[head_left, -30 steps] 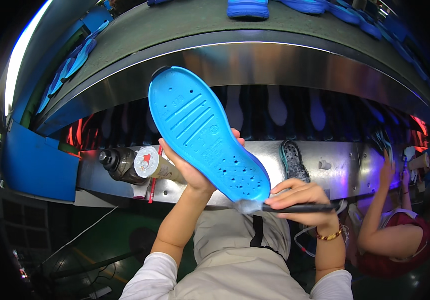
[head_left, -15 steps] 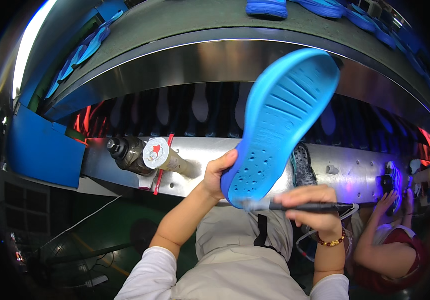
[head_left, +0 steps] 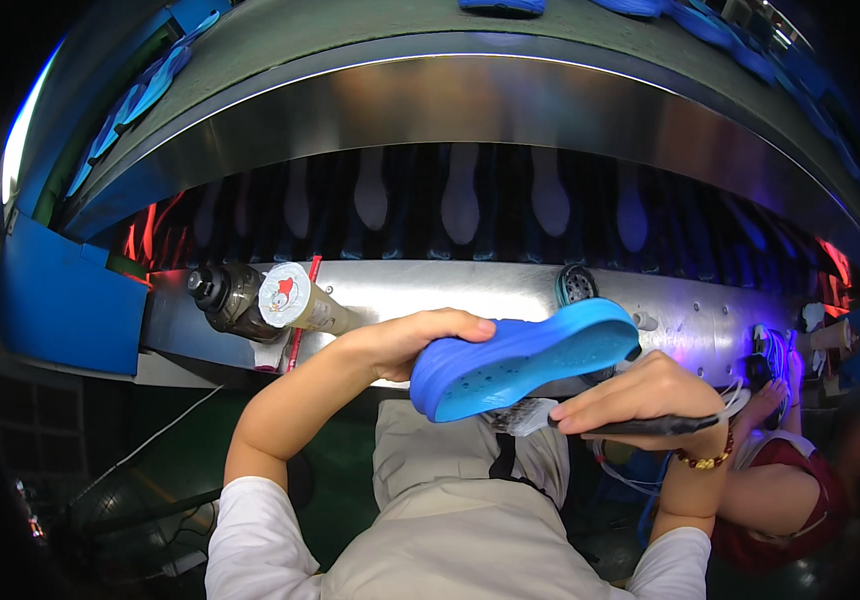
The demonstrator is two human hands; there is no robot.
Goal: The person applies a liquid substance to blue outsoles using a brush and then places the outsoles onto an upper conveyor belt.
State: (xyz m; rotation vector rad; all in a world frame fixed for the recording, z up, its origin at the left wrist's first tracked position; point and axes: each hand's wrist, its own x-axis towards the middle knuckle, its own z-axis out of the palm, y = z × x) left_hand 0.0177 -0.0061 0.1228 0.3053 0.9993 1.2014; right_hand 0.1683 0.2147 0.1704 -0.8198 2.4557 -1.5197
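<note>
Since half a second ago the blue shoe sole (head_left: 525, 358) has swung down from standing nearly upright to lying almost level, edge-on to the camera, its toe now pointing right at about the height of the steel ledge (head_left: 430, 285). One left hand (head_left: 405, 340) curls around the heel end, thumb over the top rim and fingers hidden behind; one right hand (head_left: 640, 395) pinches a dark-handled brush (head_left: 615, 425) between thumb and fingers, its pale bristle head touching the underside of the sole near the middle. Sole and brush sit above the lap, just in front of the ledge, with a little open room between the toe and the round dark fitting (head_left: 577, 284) on the ledge. Behind the ledge a dark slot shows a row of about six pale sole shapes, blurred and hard to count surely, under a curved steel hood (head_left: 470, 100). Two bottles lie on the ledge at left, one dark (head_left: 222, 295) and one with a round white lid (head_left: 290, 298), touching each other and well apart from the sole. One blue panel (head_left: 65, 300) closes off the left side. At the right rim another person's arm (head_left: 770, 495) and red sleeve are cut off by the dark edge; what that hand holds cannot be made out.
</note>
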